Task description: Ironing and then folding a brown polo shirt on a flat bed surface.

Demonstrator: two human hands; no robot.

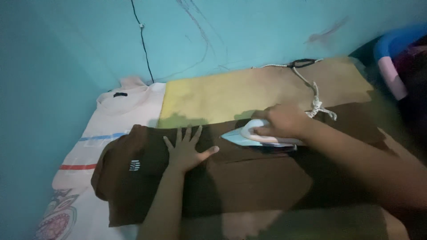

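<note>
Right now I see the brown garment (pixel 249 178) spread over the yellow pad (pixel 213 98), my left hand (pixel 187 149) pressed flat on it, fingers splayed, while my right hand (pixel 282 121) is wrapped around the pale blue iron (pixel 249 135) resting on the cloth.

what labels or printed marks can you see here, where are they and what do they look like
Small white striped print: on the brown garment, left of the left hand.
Small dark neck tag: at the collar of the white shirt, a short black bar.
No packages, signs or screens.
</note>
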